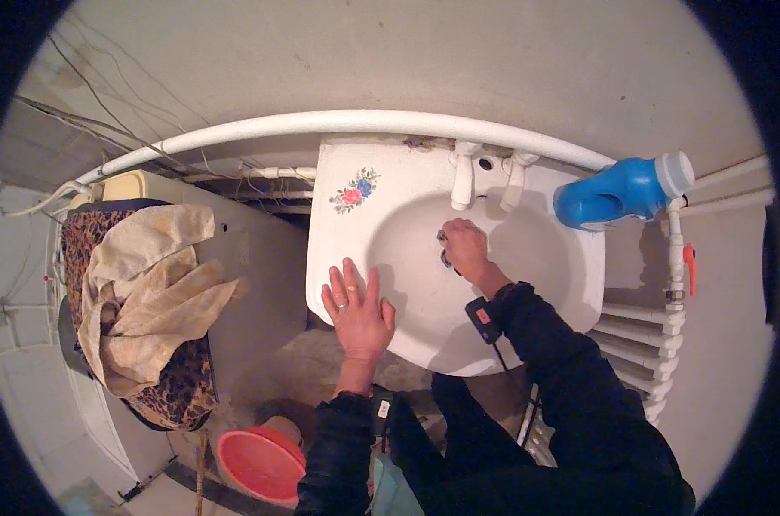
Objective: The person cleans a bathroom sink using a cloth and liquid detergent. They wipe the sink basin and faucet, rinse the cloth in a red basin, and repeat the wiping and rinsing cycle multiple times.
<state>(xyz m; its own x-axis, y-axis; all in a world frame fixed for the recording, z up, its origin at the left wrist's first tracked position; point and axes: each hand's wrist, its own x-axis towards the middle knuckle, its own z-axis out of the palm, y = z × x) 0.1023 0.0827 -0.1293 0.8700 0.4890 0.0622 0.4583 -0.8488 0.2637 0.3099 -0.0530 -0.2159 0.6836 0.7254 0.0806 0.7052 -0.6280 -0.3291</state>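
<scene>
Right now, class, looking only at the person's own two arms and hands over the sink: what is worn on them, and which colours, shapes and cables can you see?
Both arms wear dark, long sleeves down to the wrists. The left hand is bare, with a ring on one finger. The right hand is bare too; a small black device with an orange-red patch sits at its wrist, and a thin black cable runs back from it along the sleeve.

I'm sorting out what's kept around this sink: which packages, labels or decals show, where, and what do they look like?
Blue bottle: plastic jug with a white cap, lying on its side on the right back rim of the white sink.
Flower decal: small pink and blue flowers with green leaves, on the sink's left back corner.
No signs or screens show.
</scene>
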